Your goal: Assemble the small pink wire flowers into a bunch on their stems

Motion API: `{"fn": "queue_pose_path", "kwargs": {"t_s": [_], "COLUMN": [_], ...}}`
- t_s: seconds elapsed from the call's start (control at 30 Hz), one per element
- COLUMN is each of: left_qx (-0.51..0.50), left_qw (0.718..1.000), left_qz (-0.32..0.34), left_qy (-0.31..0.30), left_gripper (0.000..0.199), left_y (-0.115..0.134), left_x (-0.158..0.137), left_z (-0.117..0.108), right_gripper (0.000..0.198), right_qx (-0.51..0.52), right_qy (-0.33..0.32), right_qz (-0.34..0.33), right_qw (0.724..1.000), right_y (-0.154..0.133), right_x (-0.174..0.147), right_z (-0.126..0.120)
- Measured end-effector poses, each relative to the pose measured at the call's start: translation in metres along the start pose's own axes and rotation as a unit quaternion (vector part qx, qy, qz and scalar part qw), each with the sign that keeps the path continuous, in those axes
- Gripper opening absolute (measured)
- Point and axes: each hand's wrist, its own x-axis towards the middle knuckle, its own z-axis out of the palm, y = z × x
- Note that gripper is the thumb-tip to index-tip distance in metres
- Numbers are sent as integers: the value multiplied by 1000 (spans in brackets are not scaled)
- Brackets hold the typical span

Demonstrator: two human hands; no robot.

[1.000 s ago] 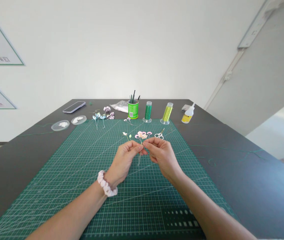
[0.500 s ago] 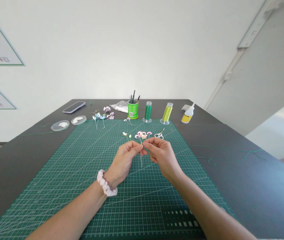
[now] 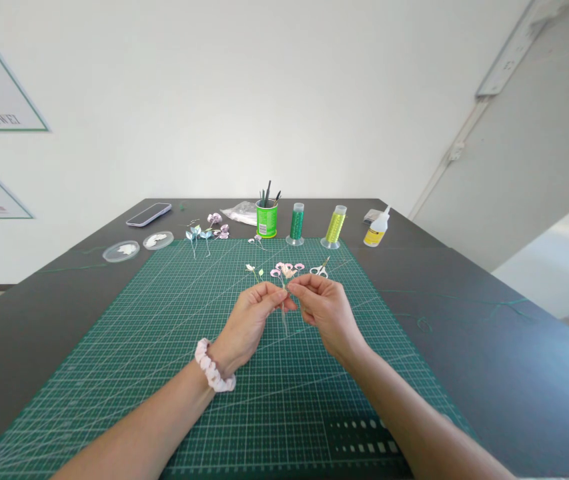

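My left hand (image 3: 251, 313), with a pale scrunchie (image 3: 213, 365) at its wrist, pinches the thin stem of a small pale-peach artificial flower (image 3: 288, 271) between thumb and fingers. Wispy stem ends (image 3: 285, 323) hang below the grip. Close beside it on the right, my right hand (image 3: 321, 307) is closed in a pinch at the flower's base; what its fingertips hold is too small to make out. Just beyond the hands lie pink ring-shaped petals (image 3: 299, 266), a white bud (image 3: 250, 268), a small green leaf (image 3: 261, 273) and white-handled scissors (image 3: 319, 271).
A green cutting mat (image 3: 164, 333) covers the middle of the dark table (image 3: 489, 373). Along the back stand a green can of tools (image 3: 267, 220), green (image 3: 297, 225) and yellow-green (image 3: 335, 227) thread spools and a glue bottle (image 3: 377, 229). Blue flowers (image 3: 199, 233), dishes (image 3: 121, 251) and a phone (image 3: 149, 215) lie left.
My right fingertips have shifted very slightly right, away from the left ones. The hanging stem ends have swung a little to the right. The left hand stays in place.
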Motion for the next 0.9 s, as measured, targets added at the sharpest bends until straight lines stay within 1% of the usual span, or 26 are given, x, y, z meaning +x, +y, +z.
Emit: {"fn": "queue_pose_path", "kwargs": {"t_s": [0.63, 0.9], "left_qx": [-46, -50], "left_qw": [999, 999], "left_qz": [-15, -14], "left_qy": [-18, -17], "left_gripper": [19, 22], "left_y": [0, -1], "left_x": [0, 0], "left_z": [0, 0], "right_gripper": [26, 27], "right_qx": [5, 3], "right_qy": [5, 7], "right_qz": [9, 6], "right_qw": [1000, 1000], "right_y": [0, 0], "right_x": [0, 1], "right_z": [0, -1]}}
